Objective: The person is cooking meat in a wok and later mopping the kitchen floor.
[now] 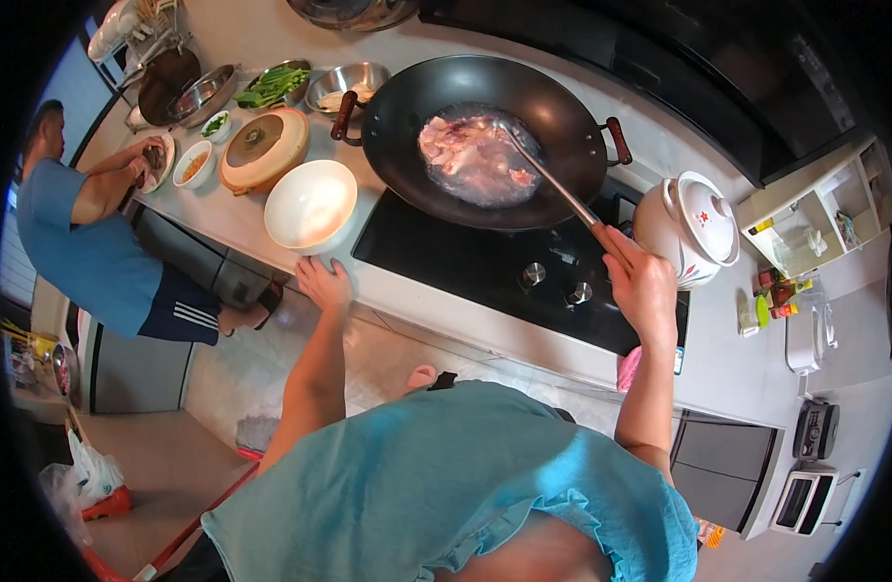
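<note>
My right hand [641,285] grips the wooden handle of a long metal cooking utensil [555,182]. Its far end lies among pale pink meat pieces [464,149] in bubbling liquid, inside a big black wok [410,94] with two wooden side handles. The wok stands on a black glass cooktop [482,269]. At the counter's front edge rests my left hand [324,284], fingers somewhat spread and holding nothing. Just beyond its fingertips is a large white bowl [311,204]. The utensil's tip is partly hidden by meat and liquid.
A lidded clay pot [264,149], a bowl of leafy greens [275,84], a steel bowl [348,80] and small bowls stand left of the wok. Right of it is a white lidded pot [689,225]. At the far left, a person [90,240] handles something over a plate.
</note>
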Tool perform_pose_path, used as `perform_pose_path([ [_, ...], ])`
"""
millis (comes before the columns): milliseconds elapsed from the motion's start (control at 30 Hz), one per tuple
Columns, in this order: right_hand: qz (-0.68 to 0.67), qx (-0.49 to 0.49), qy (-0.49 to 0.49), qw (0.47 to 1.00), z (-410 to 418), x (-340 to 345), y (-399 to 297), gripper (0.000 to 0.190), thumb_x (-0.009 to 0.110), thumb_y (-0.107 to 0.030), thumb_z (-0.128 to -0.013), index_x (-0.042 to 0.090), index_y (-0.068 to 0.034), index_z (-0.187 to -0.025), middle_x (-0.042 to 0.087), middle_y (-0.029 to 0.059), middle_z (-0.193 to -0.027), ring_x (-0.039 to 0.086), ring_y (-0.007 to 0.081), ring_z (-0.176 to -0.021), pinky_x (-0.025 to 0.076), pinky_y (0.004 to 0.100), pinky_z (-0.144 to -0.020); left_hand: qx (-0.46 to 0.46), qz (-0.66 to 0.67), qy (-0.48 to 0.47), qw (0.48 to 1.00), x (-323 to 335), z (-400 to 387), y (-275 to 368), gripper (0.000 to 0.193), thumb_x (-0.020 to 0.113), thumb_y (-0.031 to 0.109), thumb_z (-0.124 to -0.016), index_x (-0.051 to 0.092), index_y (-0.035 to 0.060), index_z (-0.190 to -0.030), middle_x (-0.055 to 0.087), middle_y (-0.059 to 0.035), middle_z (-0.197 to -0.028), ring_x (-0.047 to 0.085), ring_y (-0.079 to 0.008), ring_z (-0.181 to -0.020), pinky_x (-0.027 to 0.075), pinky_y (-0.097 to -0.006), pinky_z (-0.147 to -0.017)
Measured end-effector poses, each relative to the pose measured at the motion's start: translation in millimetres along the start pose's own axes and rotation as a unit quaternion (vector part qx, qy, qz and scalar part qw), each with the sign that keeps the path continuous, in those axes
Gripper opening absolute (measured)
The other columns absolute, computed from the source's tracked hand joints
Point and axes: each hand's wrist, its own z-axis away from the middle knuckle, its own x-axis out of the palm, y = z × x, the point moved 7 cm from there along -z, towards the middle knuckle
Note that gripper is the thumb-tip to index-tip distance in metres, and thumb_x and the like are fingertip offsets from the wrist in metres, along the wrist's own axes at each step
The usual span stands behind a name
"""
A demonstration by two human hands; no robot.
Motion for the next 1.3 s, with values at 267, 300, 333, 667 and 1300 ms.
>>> perform_pose_path([
  [267, 0.020, -0.061, -0.052, 0.997, -26.8, 51.5, -21.6, 0.036, 0.062, -0.012, -0.073, 0.059, -0.020, -0.109, 0.061, 0.0116, -0.072, 0.061, 0.0324, -0.064, 0.050, 0.0420, -0.057, 0.011, -0.005, 0.005, 1.000, 1.0, 0.2, 3.4, 0.045, 0.056, 0.020, -0.074, 0.047, -0.0013, -0.112, 0.044, -0.0188, -0.117, 0.035, -0.0389, -0.115, 0.028, -0.0491, -0.095],
  [300, 0.024, -0.043, -0.088, 0.995, -23.5, 53.2, -21.7, 0.036, 0.063, -0.011, -0.073, 0.061, -0.018, -0.108, 0.061, 0.0123, -0.075, 0.060, 0.0325, -0.067, 0.049, 0.0421, -0.060, 0.009, -0.005, 0.006, 1.000, 0.5, -0.4, 3.5, 0.045, 0.056, 0.020, -0.074, 0.047, -0.0013, -0.112, 0.044, -0.0188, -0.117, 0.035, -0.0389, -0.115, 0.028, -0.0491, -0.095],
  [333, 0.029, -0.025, -0.124, 0.992, -21.2, 51.5, -22.2, 0.036, 0.064, -0.010, -0.072, 0.062, -0.016, -0.108, 0.062, 0.0130, -0.078, 0.060, 0.0326, -0.069, 0.048, 0.0423, -0.063, 0.009, -0.005, 0.008, 1.000, 0.4, -1.1, 4.4, 0.045, 0.057, 0.020, -0.074, 0.047, -0.0014, -0.112, 0.044, -0.0186, -0.117, 0.035, -0.0387, -0.115, 0.028, -0.0491, -0.095],
  [667, 0.024, 0.003, -0.067, 0.997, -9.9, -20.6, 9.0, 0.031, 0.065, -0.010, -0.071, 0.065, -0.012, -0.101, 0.063, 0.0141, -0.078, 0.060, 0.0329, -0.069, 0.048, 0.0402, -0.063, 0.007, -0.004, 0.006, 1.000, -1.1, -0.4, 1.9, 0.046, 0.057, 0.019, -0.074, 0.047, -0.0003, -0.114, 0.042, -0.0167, -0.121, 0.034, -0.0381, -0.117, 0.028, -0.0487, -0.095],
  [1300, -0.259, 0.128, -0.120, 0.950, 16.7, -12.4, 35.9, 0.028, 0.061, -0.006, -0.080, 0.059, 0.003, -0.107, 0.065, 0.0138, -0.082, 0.062, 0.0164, -0.071, 0.047, 0.0269, -0.068, 0.019, -0.013, 0.014, 1.000, -2.0, -0.3, 2.0, 0.045, 0.057, 0.020, -0.074, 0.047, -0.0022, -0.112, 0.044, -0.0200, -0.116, 0.035, -0.0387, -0.115, 0.029, -0.0488, -0.094],
])
